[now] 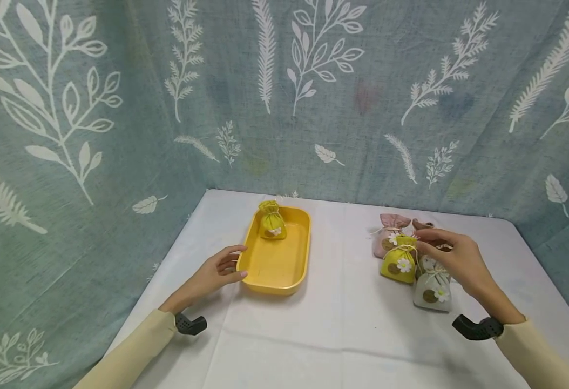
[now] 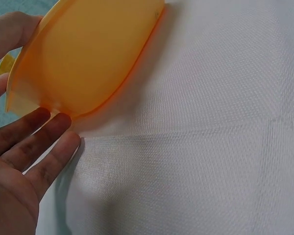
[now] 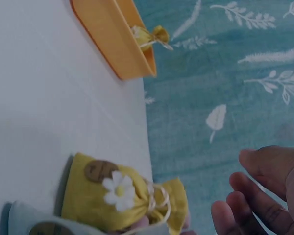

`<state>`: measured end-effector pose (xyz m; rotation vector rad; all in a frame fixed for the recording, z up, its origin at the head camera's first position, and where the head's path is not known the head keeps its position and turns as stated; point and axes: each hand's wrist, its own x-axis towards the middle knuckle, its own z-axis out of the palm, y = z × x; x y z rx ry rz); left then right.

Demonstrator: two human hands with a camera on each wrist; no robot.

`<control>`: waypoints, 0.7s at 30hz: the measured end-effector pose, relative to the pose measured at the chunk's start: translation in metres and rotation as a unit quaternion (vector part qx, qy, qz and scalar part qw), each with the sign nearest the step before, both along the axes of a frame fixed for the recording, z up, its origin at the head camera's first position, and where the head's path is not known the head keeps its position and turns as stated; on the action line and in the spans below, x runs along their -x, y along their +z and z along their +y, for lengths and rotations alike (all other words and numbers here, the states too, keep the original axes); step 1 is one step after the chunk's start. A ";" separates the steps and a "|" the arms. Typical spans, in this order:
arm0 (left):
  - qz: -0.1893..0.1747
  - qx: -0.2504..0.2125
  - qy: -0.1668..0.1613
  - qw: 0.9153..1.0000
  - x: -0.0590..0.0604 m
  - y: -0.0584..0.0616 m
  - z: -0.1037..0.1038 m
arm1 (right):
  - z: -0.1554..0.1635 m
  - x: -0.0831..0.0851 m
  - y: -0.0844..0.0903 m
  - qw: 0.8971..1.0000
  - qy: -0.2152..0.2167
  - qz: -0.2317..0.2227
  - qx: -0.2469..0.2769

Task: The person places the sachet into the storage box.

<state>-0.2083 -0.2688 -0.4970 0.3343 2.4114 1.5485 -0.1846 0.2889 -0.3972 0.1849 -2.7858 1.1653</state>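
- Closest to the lens on my left wrist, my left hand (image 2: 19, 161) lies with relaxed, nearly straight fingers, holding nothing; its fingertips (image 2: 63, 122) touch the near rim of the yellow tray (image 1: 277, 265); since they only rest there, I judge a push could slide the tray over the white tablecloth (image 1: 343, 324).
- Beyond those fingertips, at the tray's far end, one green pouch (image 1: 272, 220) stands upright; a jolt to the tray could tip it, I think.
- Over on the other side, my right hand (image 1: 459, 262) hovers with fingers spread and gripping nothing, just above the tied neck of the yellow-green daisy pouch (image 1: 399, 262); the wrist view shows a gap between fingers (image 3: 245, 210) and pouch.
- Under my palm the grey pouch (image 1: 432, 292) touches that yellow-green one, and a pink pouch (image 1: 386, 235) stands just behind; closing carelessly could catch two strings at once or knock a neighbour over.
- Pinching only the soft neck may let the pouch swing or slip, I judge.
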 end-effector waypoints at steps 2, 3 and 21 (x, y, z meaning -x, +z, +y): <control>0.003 -0.003 -0.002 1.000 0.000 0.000 0.000 | 0.008 -0.005 0.000 1.000 -0.009 0.008 -0.003; 0.006 -0.005 -0.003 1.000 0.000 0.000 0.000 | 0.012 -0.007 -0.001 1.000 -0.013 0.011 -0.004; 0.034 -0.018 -0.018 0.999 0.004 -0.005 0.000 | 0.053 -0.031 -0.025 0.997 -0.066 -0.024 -0.020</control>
